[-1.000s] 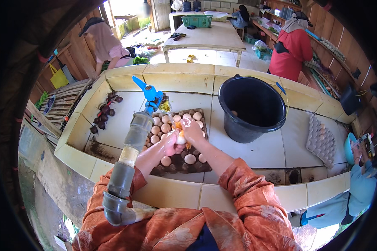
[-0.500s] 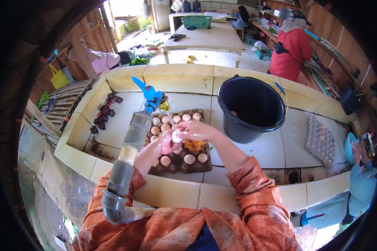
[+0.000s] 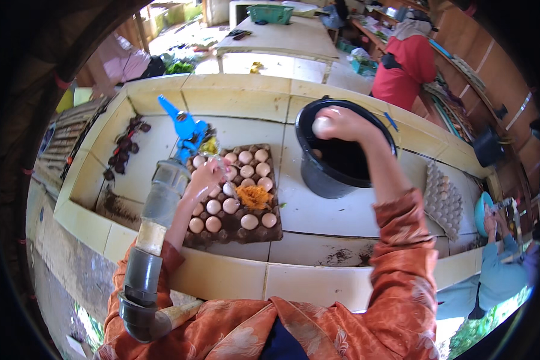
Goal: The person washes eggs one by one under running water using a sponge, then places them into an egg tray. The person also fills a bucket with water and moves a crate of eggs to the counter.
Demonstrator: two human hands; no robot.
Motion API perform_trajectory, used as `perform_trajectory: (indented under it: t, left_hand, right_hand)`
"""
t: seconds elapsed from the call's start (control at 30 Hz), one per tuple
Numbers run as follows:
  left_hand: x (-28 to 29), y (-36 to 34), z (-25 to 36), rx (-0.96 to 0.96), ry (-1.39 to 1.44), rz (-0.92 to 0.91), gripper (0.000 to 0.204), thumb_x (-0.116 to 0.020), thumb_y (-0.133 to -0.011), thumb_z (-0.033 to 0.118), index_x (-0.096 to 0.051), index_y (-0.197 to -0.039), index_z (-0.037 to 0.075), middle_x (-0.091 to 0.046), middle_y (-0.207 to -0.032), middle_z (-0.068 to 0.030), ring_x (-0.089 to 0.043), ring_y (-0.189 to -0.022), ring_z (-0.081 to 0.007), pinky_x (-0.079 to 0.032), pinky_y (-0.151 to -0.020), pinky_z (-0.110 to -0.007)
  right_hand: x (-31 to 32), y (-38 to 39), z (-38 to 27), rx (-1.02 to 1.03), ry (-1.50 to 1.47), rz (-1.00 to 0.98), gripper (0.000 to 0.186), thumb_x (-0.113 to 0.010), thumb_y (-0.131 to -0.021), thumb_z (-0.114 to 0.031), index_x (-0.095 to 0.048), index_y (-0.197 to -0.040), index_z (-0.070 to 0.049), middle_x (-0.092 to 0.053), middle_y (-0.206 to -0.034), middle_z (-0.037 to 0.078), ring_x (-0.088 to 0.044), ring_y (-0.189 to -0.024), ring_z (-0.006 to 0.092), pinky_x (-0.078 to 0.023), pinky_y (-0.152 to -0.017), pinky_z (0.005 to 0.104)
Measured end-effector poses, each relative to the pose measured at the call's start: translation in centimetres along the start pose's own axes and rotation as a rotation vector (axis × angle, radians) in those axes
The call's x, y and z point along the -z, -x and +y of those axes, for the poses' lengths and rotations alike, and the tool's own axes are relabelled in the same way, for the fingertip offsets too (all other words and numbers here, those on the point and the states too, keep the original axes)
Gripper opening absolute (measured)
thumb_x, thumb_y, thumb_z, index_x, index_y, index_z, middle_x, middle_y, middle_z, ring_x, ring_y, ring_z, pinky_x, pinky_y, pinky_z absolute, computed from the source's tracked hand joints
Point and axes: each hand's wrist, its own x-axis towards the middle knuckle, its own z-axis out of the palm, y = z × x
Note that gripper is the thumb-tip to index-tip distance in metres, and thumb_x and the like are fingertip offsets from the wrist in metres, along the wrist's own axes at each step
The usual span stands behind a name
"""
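Observation:
Over the mouth of the black bucket (image 3: pixel 333 174), my right hand (image 3: pixel 347 125) is closed around a pale egg (image 3: pixel 322 126). Another egg (image 3: pixel 317 153) shows inside the bucket; the rest of its inside is dark. My left hand (image 3: pixel 207 176) hovers above the left part of a brown egg tray (image 3: pixel 231 234), under the blue tap (image 3: pixel 188 129), its fingers loosely apart with no egg visible in them. Water runs from the tap beside these fingers. Several light brown eggs (image 3: pixel 249 222) sit in the tray, and an orange mesh scrubber (image 3: pixel 254 196) lies on it.
A grey pipe (image 3: pixel 156 210) rises at the front left. Dark red bulbs (image 3: pixel 123 150) lie in the tiled basin's left end. At right are a grey egg tray (image 3: pixel 443 201) and another person's hands (image 3: pixel 492 222) at a turquoise bowl (image 3: pixel 481 214). A person in red (image 3: pixel 405 66) stands beyond.
My hands have parted. My right hand has carried the egg rightward from over the tray to above the bucket, while my left stays near the tap. The view has shifted slightly.

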Motion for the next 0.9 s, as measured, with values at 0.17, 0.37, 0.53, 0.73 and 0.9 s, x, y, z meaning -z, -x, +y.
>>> perform_trajectory:
  t: [0.17, 0.37, 0.53, 0.73, 0.9]
  left_hand:
    - [2.6, 3.7, 0.3, -0.129, -0.570, 0.122, 0.025, -0.052, -0.084, 0.026, -0.057, -0.102, 0.009, -0.058, -0.090, -0.0078, -0.054, -0.076, -0.0208, -0.044, -0.066, -0.032]
    - [1.5, 4.1, 0.4, -0.325, -1.421, -0.055, 0.029, -0.061, -0.079, 0.027, -0.059, -0.101, 0.008, -0.057, -0.096, -0.0095, -0.054, -0.085, -0.0233, -0.044, -0.074, -0.035]
    - [0.0, 1.7, -2.1, -0.391, -1.786, -0.244, 0.033, -0.068, -0.075, 0.028, -0.061, -0.100, 0.008, -0.057, -0.102, -0.0109, -0.054, -0.093, -0.0255, -0.045, -0.081, -0.037]
    - [-0.1, 0.4, -3.8, -0.521, -1.644, -0.144, 0.045, -0.079, -0.055, 0.024, -0.063, -0.095, 0.010, -0.054, -0.107, -0.0093, -0.050, -0.101, -0.0274, -0.040, -0.087, -0.038]
    - [0.1, 0.5, -1.7, -0.444, -1.620, -0.260, 0.035, -0.073, -0.066, 0.030, -0.062, -0.095, 0.015, -0.060, -0.086, -0.0083, -0.056, -0.084, -0.0251, -0.043, -0.074, -0.036]
  right_hand:
    - [-4.7, 0.6, 11.2, -0.429, 0.297, -0.854, 0.035, -0.068, -0.072, -0.023, -0.063, -0.102, -0.005, -0.064, -0.100, 0.013, -0.061, -0.093, 0.0273, -0.050, -0.073, 0.0376]
    - [-10.3, 0.0, 14.9, -0.899, -0.164, -0.468, 0.037, -0.063, -0.079, -0.030, -0.062, -0.104, -0.003, -0.063, -0.104, 0.013, -0.060, -0.095, 0.0268, -0.047, -0.079, 0.0376]
    - [-11.0, 0.9, 13.1, -0.951, -0.250, -0.371, 0.041, -0.059, -0.082, -0.034, -0.062, -0.106, -0.001, -0.063, -0.105, 0.013, -0.060, -0.096, 0.0262, -0.045, -0.082, 0.0373]
    - [-11.3, 0.6, 10.9, -0.986, -0.220, -0.374, 0.048, -0.055, -0.086, -0.042, -0.061, -0.110, -0.001, -0.062, -0.109, 0.014, -0.059, -0.098, 0.0247, -0.040, -0.090, 0.0338]
    - [-12.4, 0.5, 11.5, -0.948, -0.355, -0.354, 0.042, -0.057, -0.086, -0.039, -0.064, -0.106, -0.002, -0.063, -0.105, 0.014, -0.060, -0.096, 0.0225, -0.041, -0.087, 0.0341]
